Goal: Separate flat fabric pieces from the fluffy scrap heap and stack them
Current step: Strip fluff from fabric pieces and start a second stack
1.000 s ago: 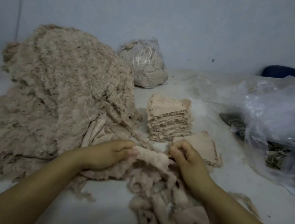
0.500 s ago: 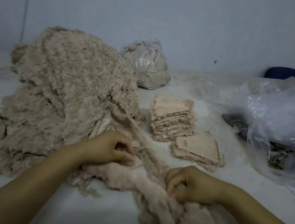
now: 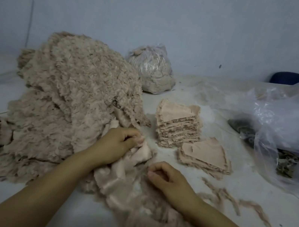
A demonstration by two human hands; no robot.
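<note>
A good share of the sorting looks done, though far more remains. Two stacks of flat beige pieces sit right of centre: a tall stack [image 3: 177, 127] farther off and a low stack [image 3: 206, 155] nearer and just to its right, the two close together or touching at a corner. Left of them the fluffy scrap heap [image 3: 71, 100] rises large, spreading from the far left down toward the near edge, so by that bulk most of the picking appears to lie ahead.

The left hand [image 3: 117, 144] rests at the heap's right fringe with its fingers curled, pinching a pale, smooth-looking flap of fabric [image 3: 143, 152] (probably the next flat piece, though blur makes that uncertain). The right hand [image 3: 165, 177] lies nearer and to the right, fingers curled inward over the loose fluff; whether it grips anything cannot be told.

A few torn fluffy strips [image 3: 236, 202] lie on the pale floor [image 3: 197, 93] to the right. Farther off stand a stuffed clear bag [image 3: 152, 68] and, at the far right, crumpled plastic sheeting [image 3: 289, 125].
</note>
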